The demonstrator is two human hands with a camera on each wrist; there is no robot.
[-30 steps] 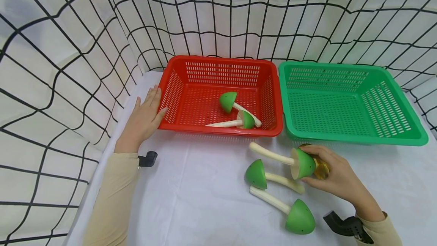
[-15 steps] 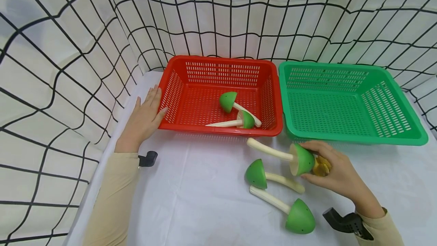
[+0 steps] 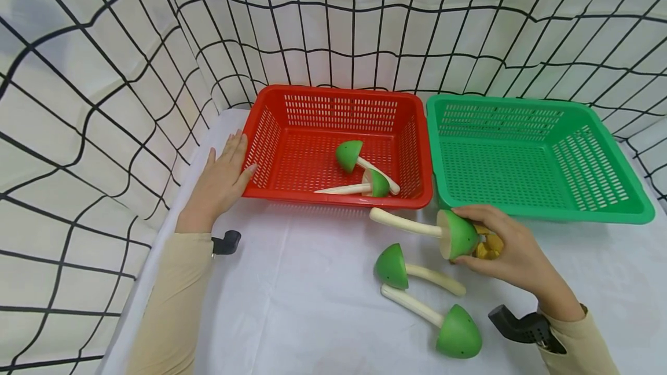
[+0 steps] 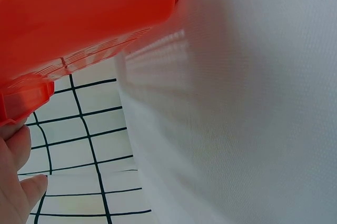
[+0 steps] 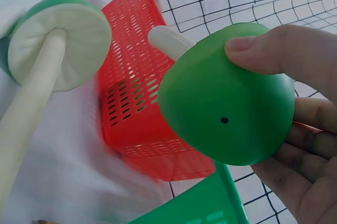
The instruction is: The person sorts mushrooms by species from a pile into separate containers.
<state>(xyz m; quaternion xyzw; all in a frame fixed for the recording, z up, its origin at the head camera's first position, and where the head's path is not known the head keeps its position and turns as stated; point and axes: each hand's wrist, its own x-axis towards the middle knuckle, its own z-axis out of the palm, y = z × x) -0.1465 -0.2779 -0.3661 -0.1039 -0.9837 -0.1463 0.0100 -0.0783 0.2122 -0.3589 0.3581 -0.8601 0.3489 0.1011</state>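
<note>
My right hand (image 3: 508, 247) grips a toy mushroom (image 3: 461, 237) by its green cap, the pale stem pointing left toward the red basket. In the right wrist view the thumb presses on one side of the mushroom cap (image 5: 221, 97) and the fingers curl round the other. On the left, my left hand (image 3: 219, 178) rests with straight fingers against the end wall of the red basket (image 3: 312, 132). Two green mushrooms, one cap (image 3: 348, 156) behind the other (image 3: 379, 183), lie inside it. Below the held one, another mushroom (image 3: 392, 265) and a further mushroom (image 3: 460, 333) lie on the cloth.
A green basket (image 3: 490, 166) stands right beside the red one. Something golden yellow (image 3: 490, 246), partly hidden, shows behind the right hand's fingers. Black wire mesh (image 3: 351, 30) with white cloth behind encloses the back and left. White cloth (image 3: 302, 305) covers the table.
My right hand has moved slightly left and toward the baskets with the gripped mushroom, exposing more of the yellow thing. The left hand stays in place.
</note>
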